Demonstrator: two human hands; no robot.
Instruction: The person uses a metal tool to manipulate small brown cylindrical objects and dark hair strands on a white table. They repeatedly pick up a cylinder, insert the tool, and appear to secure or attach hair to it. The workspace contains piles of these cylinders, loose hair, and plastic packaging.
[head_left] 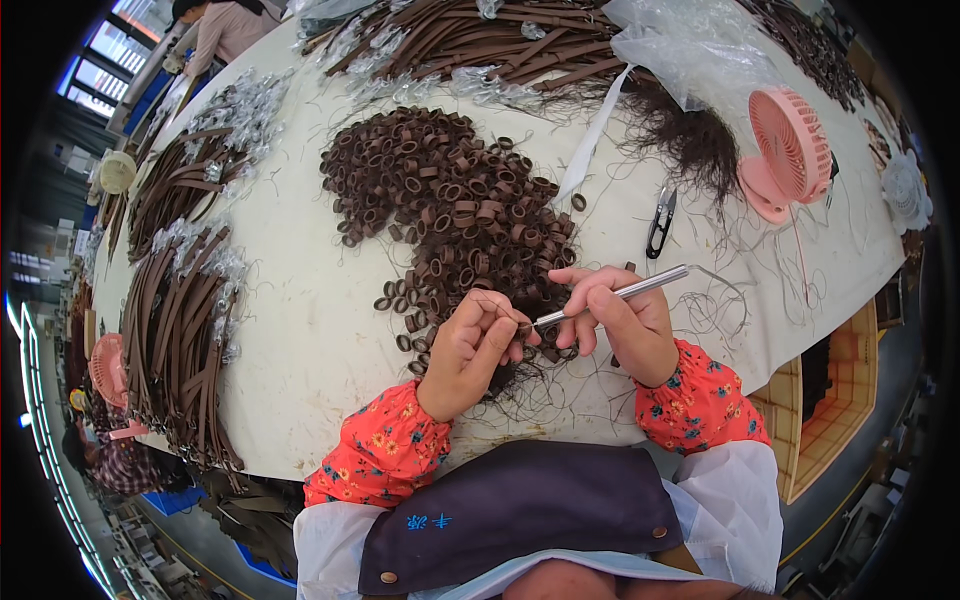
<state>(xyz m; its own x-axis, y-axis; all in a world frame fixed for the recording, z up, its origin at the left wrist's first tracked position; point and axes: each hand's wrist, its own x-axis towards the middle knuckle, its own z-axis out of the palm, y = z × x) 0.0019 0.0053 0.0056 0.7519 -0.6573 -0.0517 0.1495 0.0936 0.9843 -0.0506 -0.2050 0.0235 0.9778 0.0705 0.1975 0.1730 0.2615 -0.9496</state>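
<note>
My left hand (468,352) is closed in a pinch close in front of me. What sits between its fingertips is mostly hidden; a thin dark thread loops above them. In my right hand (632,328) is a slim silver pen-shaped tool (652,284), trailing a thin cord from its back end. Its tip points left and meets the fingertips of my left hand. Just beyond both hands spreads a large heap of small brown strap loops (440,190). Loose dark threads (515,380) lie under and between my hands.
Black-handled thread snips (660,222) lie right of the heap, near a pink fan (790,145) and a dark thread tangle (690,135). Brown straps (175,340) with clear plastic wrap line the left and far sides. A wooden crate (835,400) stands at right. Other people work at left.
</note>
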